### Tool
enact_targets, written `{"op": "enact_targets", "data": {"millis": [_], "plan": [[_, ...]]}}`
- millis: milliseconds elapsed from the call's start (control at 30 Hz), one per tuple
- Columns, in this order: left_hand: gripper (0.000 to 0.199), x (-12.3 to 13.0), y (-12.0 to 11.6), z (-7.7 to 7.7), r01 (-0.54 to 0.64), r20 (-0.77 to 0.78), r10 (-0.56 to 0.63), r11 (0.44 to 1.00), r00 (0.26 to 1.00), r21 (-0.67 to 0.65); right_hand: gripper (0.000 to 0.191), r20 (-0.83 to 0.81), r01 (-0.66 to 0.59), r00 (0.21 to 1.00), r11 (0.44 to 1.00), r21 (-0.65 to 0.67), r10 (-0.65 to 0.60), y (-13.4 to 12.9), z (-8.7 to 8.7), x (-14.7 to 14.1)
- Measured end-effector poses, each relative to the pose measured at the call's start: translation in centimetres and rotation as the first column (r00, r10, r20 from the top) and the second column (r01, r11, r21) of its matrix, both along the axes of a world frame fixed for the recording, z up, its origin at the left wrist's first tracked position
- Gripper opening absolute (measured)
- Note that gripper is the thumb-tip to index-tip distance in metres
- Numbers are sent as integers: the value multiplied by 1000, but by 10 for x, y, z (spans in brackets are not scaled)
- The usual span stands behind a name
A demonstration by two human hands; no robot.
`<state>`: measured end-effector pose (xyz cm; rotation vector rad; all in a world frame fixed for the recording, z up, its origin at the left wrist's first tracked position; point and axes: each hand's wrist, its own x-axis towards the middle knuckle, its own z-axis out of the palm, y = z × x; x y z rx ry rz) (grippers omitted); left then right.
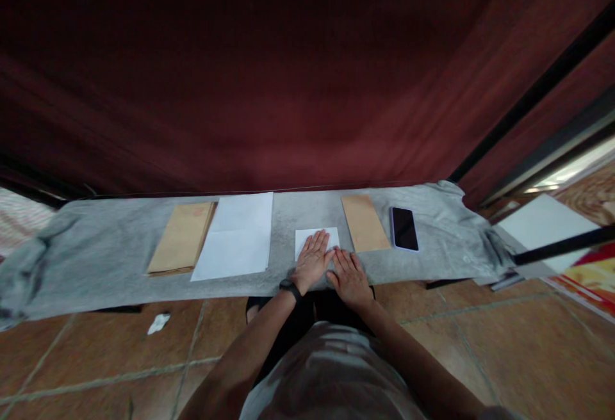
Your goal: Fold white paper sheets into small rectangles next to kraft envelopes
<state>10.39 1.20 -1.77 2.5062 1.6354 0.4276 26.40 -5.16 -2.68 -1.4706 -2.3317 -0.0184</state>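
A small white sheet of paper [302,236], which looks folded, lies on the grey cloth near the front edge. My left hand [312,260], with a dark band on its wrist, rests flat on this paper, fingers stretched out. Close beside it, my right hand [350,278] lies with fingers extended, its fingertips at the paper's lower right corner. Part of the paper is hidden under the hands. Just right of it lies a single brown envelope [366,223]. To the left is a stack of larger white sheets [235,241].
A pile of brown envelopes [180,237] sits left of the white sheets. A phone [404,229] lies at the right. Grey cloth [110,247] covers the narrow table, with a dark red curtain [288,87] behind. Crumpled tissue [158,323] is on the tiled floor.
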Motion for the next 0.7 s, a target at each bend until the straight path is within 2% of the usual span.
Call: {"op": "enact_targets", "data": {"millis": [133,233,333,400,500,567,700], "plan": [[57,-33,-15,-10,-150,29,148,987,989,57,57,-7,0,1000,1000,-3,0,0,4,0],[57,-53,-35,-22,-305,147,287,945,946,120,61,-18,2,1000,1000,-6,-2,0,3,0],[53,-58,-47,-27,-385,322,354,922,878,35,63,-31,9,999,1000,3,-9,0,2,-1],[48,-54,-46,-25,-399,481,405,909,777,-120,63,-34,14,999,1000,9,-13,0,2,-2],[43,-47,-36,-15,-344,689,500,865,524,-366,61,-31,20,999,1000,13,-20,-1,3,-3],[40,-46,-27,-7,-315,736,555,830,388,-460,60,-27,20,999,1000,14,-20,-1,4,-3],[37,-50,-18,5,-322,745,608,788,273,-525,59,-33,27,999,999,28,-26,-1,1,-3]]}}
